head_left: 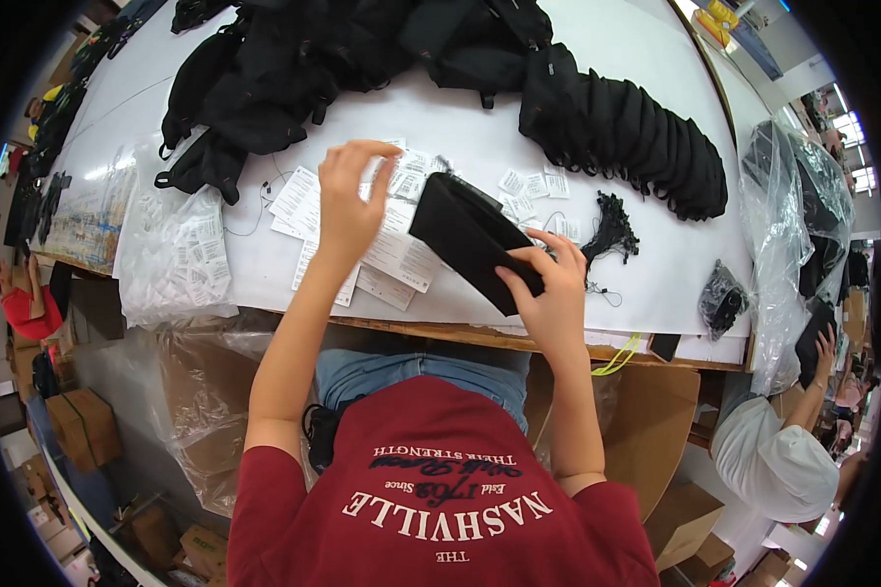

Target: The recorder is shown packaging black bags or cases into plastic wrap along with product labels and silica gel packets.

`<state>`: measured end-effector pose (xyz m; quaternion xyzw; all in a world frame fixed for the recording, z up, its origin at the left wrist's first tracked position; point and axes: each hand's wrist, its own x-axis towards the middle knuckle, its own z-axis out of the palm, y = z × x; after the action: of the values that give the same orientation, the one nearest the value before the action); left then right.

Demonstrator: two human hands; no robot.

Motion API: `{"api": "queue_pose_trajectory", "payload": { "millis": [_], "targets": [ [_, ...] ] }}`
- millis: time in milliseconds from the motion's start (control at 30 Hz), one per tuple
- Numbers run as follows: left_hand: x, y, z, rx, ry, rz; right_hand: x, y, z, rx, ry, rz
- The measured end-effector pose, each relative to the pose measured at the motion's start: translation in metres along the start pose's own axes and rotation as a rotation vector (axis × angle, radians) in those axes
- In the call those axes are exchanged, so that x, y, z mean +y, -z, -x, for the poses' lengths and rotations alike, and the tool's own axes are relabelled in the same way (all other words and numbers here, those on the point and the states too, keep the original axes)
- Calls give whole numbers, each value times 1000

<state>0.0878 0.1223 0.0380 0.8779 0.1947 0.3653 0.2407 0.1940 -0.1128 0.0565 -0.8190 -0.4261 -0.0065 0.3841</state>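
My right hand [550, 284] grips the lower right end of a black fabric pouch [470, 240], thumb on its near face and fingers over the top edge. The pouch lies tilted above the table's front part. My left hand [355, 191] is raised to the left of the pouch and does not touch it. Its thumb and forefinger curve together in a pinch; whatever is between the tips is too small to make out. Under and beside the hands lie printed white sheets [398, 256] and small white tags [526, 196]. A bunch of black cords [612, 227] lies right of the pouch.
Black bags [294, 68] are heaped at the back, with a row of black pouches [646, 137] at right. A clear bag of white tags [178, 259] sits at left, a small plastic bag [722, 298] at right. Another person [778, 455] handles a black item at far right.
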Motion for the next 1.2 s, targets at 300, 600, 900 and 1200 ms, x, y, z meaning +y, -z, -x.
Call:
{"api": "queue_pose_trajectory", "payload": {
  "millis": [300,600,900,1200],
  "targets": [
    [-75,-61,-8,-369,270,-268,20,11,12,-3,51,106],
    [-90,-49,-17,-390,402,38,20,10,14,11,72,144],
    [-91,-32,-21,-347,305,37,19,9,14,20,85,140],
    [-52,-11,-27,-400,581,8,16,15,11,36,104,155]
  ]
}}
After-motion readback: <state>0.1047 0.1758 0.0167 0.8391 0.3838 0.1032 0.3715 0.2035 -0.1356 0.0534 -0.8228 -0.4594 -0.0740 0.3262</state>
